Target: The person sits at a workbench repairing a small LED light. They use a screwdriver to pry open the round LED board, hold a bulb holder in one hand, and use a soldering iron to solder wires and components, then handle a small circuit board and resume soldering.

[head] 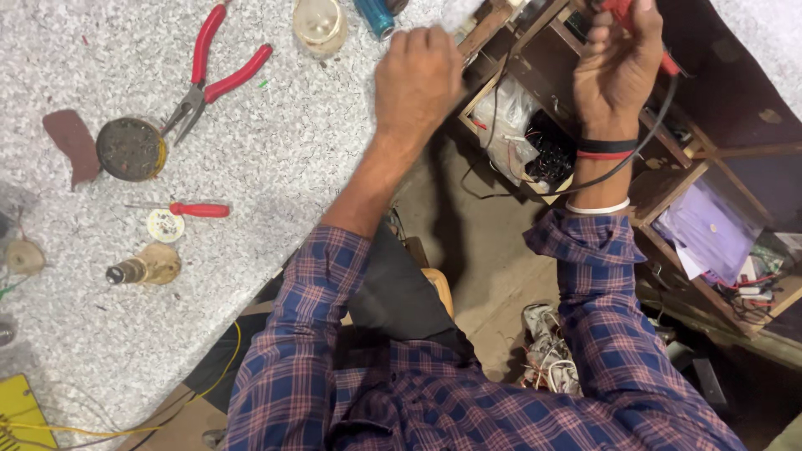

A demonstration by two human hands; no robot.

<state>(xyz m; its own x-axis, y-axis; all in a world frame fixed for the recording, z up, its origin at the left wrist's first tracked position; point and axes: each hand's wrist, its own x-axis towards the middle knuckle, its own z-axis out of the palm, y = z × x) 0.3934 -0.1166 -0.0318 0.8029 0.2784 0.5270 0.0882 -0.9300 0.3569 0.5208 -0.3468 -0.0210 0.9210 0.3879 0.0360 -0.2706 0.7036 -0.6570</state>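
While the right hand (pixel 616 63) is closed around a red-handled tool (pixel 622 10) trailing a black cable (pixel 635 154) at the top edge, the left hand (pixel 418 79) curls over a wooden strip (pixel 484 29) at the speckled table (pixel 276 167) edge; what it grips cannot be told. Beyond lie a clear plastic bag (pixel 511 125) in a wooden compartment, purple sheets (pixel 706 225) further right, and red pliers (pixel 213 75) on the table.
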